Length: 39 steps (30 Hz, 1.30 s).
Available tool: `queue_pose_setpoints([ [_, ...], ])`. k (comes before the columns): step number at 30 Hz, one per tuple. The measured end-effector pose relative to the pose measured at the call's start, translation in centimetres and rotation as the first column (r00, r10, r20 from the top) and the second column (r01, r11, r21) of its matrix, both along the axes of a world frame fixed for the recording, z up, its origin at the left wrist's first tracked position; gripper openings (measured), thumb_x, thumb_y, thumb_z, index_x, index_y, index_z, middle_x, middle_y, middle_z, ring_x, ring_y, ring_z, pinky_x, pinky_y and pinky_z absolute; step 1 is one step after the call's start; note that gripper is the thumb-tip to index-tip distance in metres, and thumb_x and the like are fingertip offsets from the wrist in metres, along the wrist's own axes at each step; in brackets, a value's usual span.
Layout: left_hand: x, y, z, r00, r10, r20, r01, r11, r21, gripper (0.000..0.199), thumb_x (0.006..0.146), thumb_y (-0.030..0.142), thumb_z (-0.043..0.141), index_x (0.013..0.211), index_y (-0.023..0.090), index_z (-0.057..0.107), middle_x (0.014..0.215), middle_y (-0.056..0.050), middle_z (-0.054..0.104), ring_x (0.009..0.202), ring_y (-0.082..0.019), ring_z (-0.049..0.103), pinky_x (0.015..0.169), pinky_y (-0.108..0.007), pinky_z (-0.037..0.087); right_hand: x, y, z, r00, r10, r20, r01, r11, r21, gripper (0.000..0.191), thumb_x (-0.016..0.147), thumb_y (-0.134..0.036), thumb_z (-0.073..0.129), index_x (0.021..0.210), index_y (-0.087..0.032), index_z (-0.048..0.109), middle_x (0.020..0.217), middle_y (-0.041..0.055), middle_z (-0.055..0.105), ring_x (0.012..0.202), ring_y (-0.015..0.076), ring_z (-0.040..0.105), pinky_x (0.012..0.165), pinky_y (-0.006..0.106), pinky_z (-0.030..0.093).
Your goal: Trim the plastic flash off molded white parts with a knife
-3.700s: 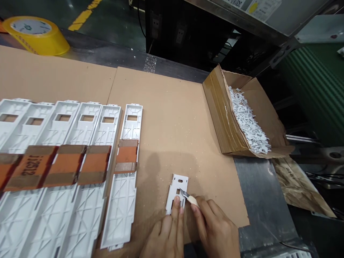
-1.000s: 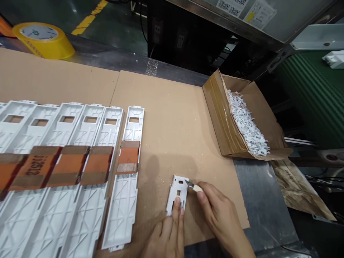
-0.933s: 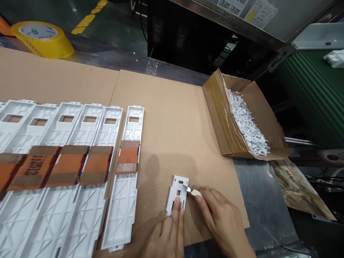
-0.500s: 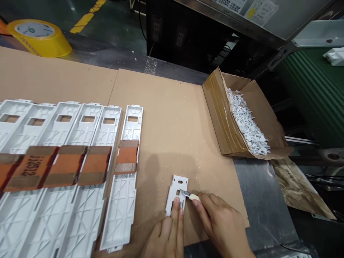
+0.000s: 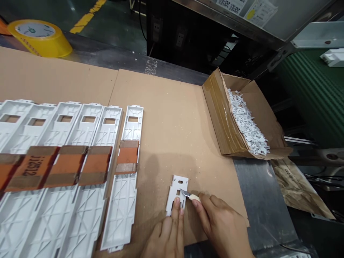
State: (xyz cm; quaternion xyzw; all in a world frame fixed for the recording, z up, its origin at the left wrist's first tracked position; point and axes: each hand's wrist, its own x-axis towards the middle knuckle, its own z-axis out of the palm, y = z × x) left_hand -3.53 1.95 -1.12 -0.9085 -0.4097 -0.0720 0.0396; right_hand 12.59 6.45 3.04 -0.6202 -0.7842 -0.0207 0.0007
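A small white plastic plate [image 5: 179, 186] with several cut-out slots lies on the cardboard. My left hand [image 5: 168, 233] holds it down by its lower end, two fingers pressed on its face and the others bent; the thumb is hidden. In my right hand [image 5: 223, 220] is a small knife [image 5: 194, 197] with a pale handle, gripped closed between thumb and fingers. Its metal blade tip touches the plate at the right side of a square opening.
Long white ribbed panels [image 5: 122, 200] with orange-brown blocks [image 5: 127, 156] across them lie at left. An open cardboard box [image 5: 223, 122] of small white pieces [image 5: 248, 123] stands at right. Yellow tape [image 5: 57, 44] sits at the back left. A green conveyor belt [image 5: 309, 89] runs at far right.
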Motion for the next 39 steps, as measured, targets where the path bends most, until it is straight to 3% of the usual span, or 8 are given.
queue_pose_setpoints([
  [15, -0.1, -0.3, -0.6, 1.0, 0.005, 0.022, -0.005, 1.0, 0.004, 0.048, 0.071, 0.016, 0.058, 0.116, 0.001, 0.057, 0.122, -0.028, 0.055, 0.063, -0.02, 0.055, 0.049, -0.03, 0.04, 1.0, -0.5, 1.2, 0.957, -0.082, -0.279, 0.023, 0.978, -0.208, 0.034, 0.099, -0.039, 0.032, 0.082, -0.027, 0.059, 0.072, -0.0052, 0.067, 0.062, 0.0119, 0.065, 0.049, 0.02, 0.042],
  [24, -0.6, -0.9, -0.6, 0.951, 0.179, 0.252, -0.101, 0.95, -0.295, 0.063, 0.07, 0.011, 0.051, 0.132, 0.005, 0.044, 0.143, -0.019, 0.037, 0.086, -0.026, 0.058, 0.068, -0.037, 0.051, 2.4, -0.9, -3.4, 0.933, -0.296, -0.206, 0.296, 0.955, -0.031, 0.036, 0.097, -0.037, 0.03, 0.105, -0.019, 0.061, 0.084, 0.0089, 0.06, 0.076, 0.0239, 0.057, 0.059, 0.031, 0.043],
  [26, -1.2, -0.6, -0.4, 0.844, 0.269, 0.463, -0.068, 0.912, -0.405, 0.065, 0.074, 0.009, 0.047, 0.138, 0.01, 0.036, 0.146, -0.016, 0.033, 0.114, -0.031, 0.051, 0.087, -0.043, 0.048, 2.1, -0.6, -4.3, 0.915, -0.327, -0.237, 0.339, 0.941, 0.008, 0.038, 0.096, -0.034, 0.03, 0.105, -0.016, 0.062, 0.086, 0.0127, 0.058, 0.08, 0.0273, 0.053, 0.064, 0.036, 0.044],
  [29, -2.0, -0.1, 0.2, 0.414, 0.591, 0.692, 0.194, 0.686, -0.702, 0.058, 0.083, 0.02, 0.049, 0.139, 0.021, 0.036, 0.146, -0.011, 0.036, 0.133, -0.027, 0.035, 0.101, -0.041, 0.04, 1.9, -0.6, -4.3, 0.877, -0.333, -0.345, 0.369, 0.928, 0.042, 0.042, 0.095, -0.035, 0.03, 0.112, -0.012, 0.06, 0.099, 0.0189, 0.057, 0.089, 0.0312, 0.05, 0.077, 0.049, 0.042],
  [32, -2.1, 0.4, 1.1, -0.056, 0.919, 0.39, 0.56, 0.352, -0.75, 0.057, 0.084, 0.032, 0.053, 0.138, 0.021, 0.038, 0.136, -0.013, 0.049, 0.118, -0.025, 0.053, 0.088, -0.034, 0.049, 1.6, -2.0, -3.0, 0.806, -0.295, -0.513, 0.337, 0.941, -0.011, 0.043, 0.095, -0.041, 0.032, 0.117, -0.013, 0.057, 0.107, 0.0179, 0.059, 0.099, 0.0296, 0.052, 0.086, 0.049, 0.042],
  [34, -1.9, 0.8, 2.0, -0.22, 0.965, 0.143, 0.67, 0.256, -0.697, 0.064, 0.084, 0.031, 0.055, 0.141, 0.018, 0.03, 0.122, -0.015, 0.061, 0.101, -0.022, 0.063, 0.078, -0.03, 0.052, 1.2, -4.0, -1.9, 0.744, -0.261, -0.615, 0.256, 0.962, -0.098, 0.041, 0.097, -0.041, 0.031, 0.112, -0.016, 0.059, 0.102, 0.0125, 0.064, 0.095, 0.0228, 0.058, 0.084, 0.038, 0.047],
  [36, -1.5, 1.0, 2.9, -0.295, 0.954, 0.042, 0.694, 0.244, -0.678, 0.07, 0.083, 0.026, 0.056, 0.144, 0.016, 0.021, 0.106, -0.014, 0.068, 0.086, -0.018, 0.067, 0.07, -0.026, 0.052, 0.3, -6.6, -1.0, 0.562, -0.326, -0.761, 0.141, 0.944, -0.3, 0.045, 0.098, -0.045, 0.027, 0.107, -0.017, 0.062, 0.097, 0.0096, 0.068, 0.088, 0.0188, 0.064, 0.078, 0.032, 0.051],
  [39, -0.2, 0.8, 3.8, -0.324, 0.945, 0.043, 0.696, 0.269, -0.665, 0.068, 0.084, 0.022, 0.054, 0.143, 0.013, 0.022, 0.099, -0.014, 0.07, 0.082, -0.016, 0.067, 0.07, -0.024, 0.051, -1.6, -11.3, -0.8, 0.098, -0.593, -0.8, -0.186, 0.778, -0.6, 0.064, 0.09, -0.066, 0.028, 0.109, -0.017, 0.064, 0.091, 0.0103, 0.069, 0.086, 0.0226, 0.066, 0.078, 0.037, 0.051],
])
